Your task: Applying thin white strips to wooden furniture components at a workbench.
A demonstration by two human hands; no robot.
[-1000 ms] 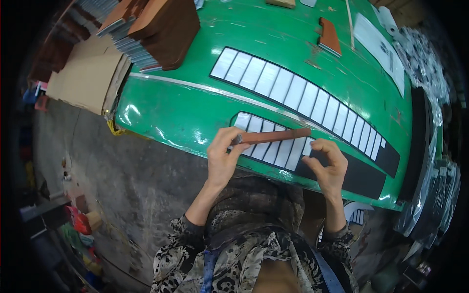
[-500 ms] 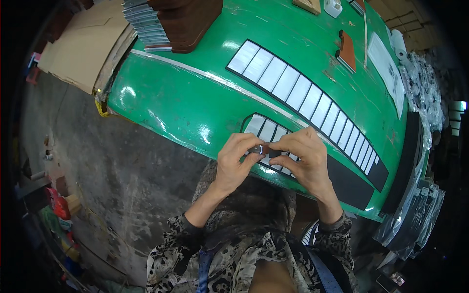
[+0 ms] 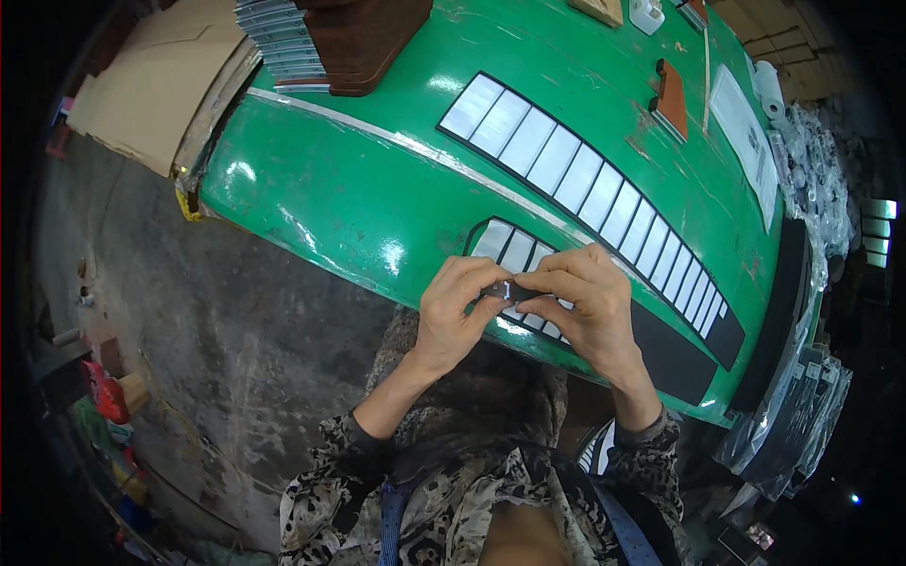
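Observation:
Both hands meet over the near edge of a green table. My left hand [image 3: 460, 308] pinches one end of a small dark strip [image 3: 508, 291] that has a pale, shiny bit at its middle. The other end is pinched between thumb and fingers of my right hand [image 3: 590, 300]. What exactly the strip is I cannot make out. Beneath the hands lies a dark sheet with white rectangular panels [image 3: 517, 250], partly covered by them. A longer black strip with similar white panels [image 3: 576, 179] curves across the table beyond.
A stack of brown pieces with pale edges [image 3: 363, 47] stands at the far left beside flat cardboard [image 3: 156, 80]. An orange-brown piece [image 3: 671, 102], a printed sheet [image 3: 746, 141] and a white roll [image 3: 769, 90] lie far right. Plastic-wrapped goods [image 3: 802, 415] flank the right table edge.
The hands stay almost in place, with the small dark strip still between them. My right fingers have shifted slightly toward the left hand. The whole view has moved a little.

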